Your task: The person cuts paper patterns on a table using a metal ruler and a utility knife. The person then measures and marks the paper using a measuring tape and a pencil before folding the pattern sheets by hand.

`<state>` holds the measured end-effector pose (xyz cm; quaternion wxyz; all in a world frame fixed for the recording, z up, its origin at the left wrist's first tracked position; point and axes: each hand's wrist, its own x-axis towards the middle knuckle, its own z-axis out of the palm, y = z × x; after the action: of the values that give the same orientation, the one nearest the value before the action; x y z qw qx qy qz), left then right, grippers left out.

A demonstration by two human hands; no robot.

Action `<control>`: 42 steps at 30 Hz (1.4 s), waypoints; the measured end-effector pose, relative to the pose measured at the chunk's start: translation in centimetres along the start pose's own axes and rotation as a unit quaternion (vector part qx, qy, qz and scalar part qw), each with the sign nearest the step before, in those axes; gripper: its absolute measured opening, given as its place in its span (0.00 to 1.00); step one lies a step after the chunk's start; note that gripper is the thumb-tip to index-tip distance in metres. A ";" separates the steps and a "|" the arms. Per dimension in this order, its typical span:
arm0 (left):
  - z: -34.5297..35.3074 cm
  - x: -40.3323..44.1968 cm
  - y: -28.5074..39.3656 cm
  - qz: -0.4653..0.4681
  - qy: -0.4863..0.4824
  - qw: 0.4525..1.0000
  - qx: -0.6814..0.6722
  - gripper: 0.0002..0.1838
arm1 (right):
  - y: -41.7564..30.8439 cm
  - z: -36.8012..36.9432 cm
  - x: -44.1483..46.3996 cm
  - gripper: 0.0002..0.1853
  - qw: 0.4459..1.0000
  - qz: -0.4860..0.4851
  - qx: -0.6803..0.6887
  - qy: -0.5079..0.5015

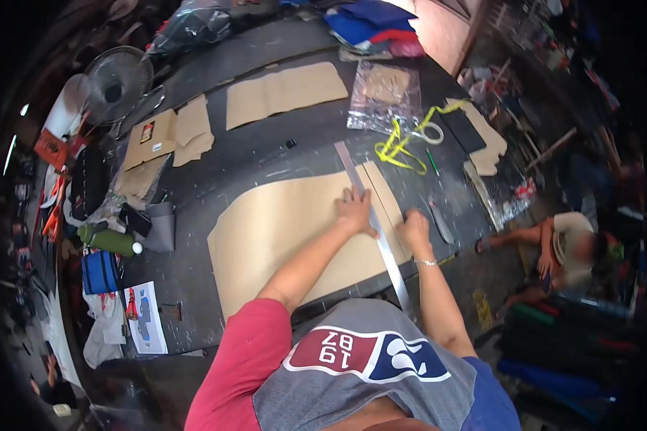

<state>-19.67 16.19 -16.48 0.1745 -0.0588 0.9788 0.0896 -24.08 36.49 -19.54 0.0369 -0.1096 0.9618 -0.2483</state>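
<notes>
A large sheet of brown card (287,223) lies on the dark table in front of me. A long metal ruler (386,251) runs across its right part, its near end reaching past the table edge by my shirt. My left hand (354,212) lies with fingers spread over the ruler and the card, pressing down. My right hand (413,233) is closed at the card's right edge, right of the ruler; whatever is in its fingers is too small to make out. A narrow strip of card (384,197) shows between the ruler and my right hand.
A cutter-like tool (442,223), a green pen (432,162), a yellow tape measure (399,147) and a tape roll (433,133) lie at right. More brown card (287,93) lies farther back. A fan (118,82) stands back left; a person (564,248) sits at right.
</notes>
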 end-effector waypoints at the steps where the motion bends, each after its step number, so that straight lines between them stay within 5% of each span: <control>1: 0.2 -0.4 0.3 0.009 0.008 1.000 -0.023 0.78 | 0.1 0.0 -0.1 0.16 1.000 -0.002 -0.002 0.001; 9: 0.6 -1.4 0.7 0.010 0.007 0.995 -0.101 0.65 | -1.6 -0.5 -0.3 0.14 0.997 0.052 0.019 -0.047; 15: 1.2 -1.6 -1.1 0.037 0.034 0.992 -0.120 0.57 | -1.0 1.7 0.1 0.17 0.997 0.011 -0.077 0.009; 22: 1.8 -1.8 -1.5 0.039 0.081 0.986 -0.142 0.49 | -1.9 0.5 1.3 0.17 0.995 0.054 -0.032 -0.075; 28: 1.3 -1.3 -1.7 0.041 0.041 0.987 -0.151 0.56 | -2.2 -0.1 1.2 0.20 0.992 0.082 -0.043 -0.081; 30: 2.7 0.1 -1.8 0.033 0.104 0.978 -0.176 0.58 | -2.7 -1.0 1.0 0.21 0.992 0.090 -0.036 -0.077; 36: -0.2 -1.9 -1.9 0.126 0.211 0.960 -0.132 0.47 | -1.9 -0.8 0.5 0.10 0.997 -0.030 0.023 -0.069; 40: -4.9 -5.1 -2.2 0.179 0.194 0.959 -0.101 0.40 | -4.3 -5.3 -1.7 0.10 0.949 -0.145 0.230 -0.161; 42: -3.5 -4.2 -2.2 0.219 0.095 0.878 -0.414 0.41 | -5.9 -7.1 -2.6 0.08 0.904 -0.048 0.390 -0.169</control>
<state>-16.60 13.72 -12.11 0.0161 0.0823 0.8522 0.5164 -21.32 35.41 -10.42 0.2264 -0.1724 0.7613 -0.5827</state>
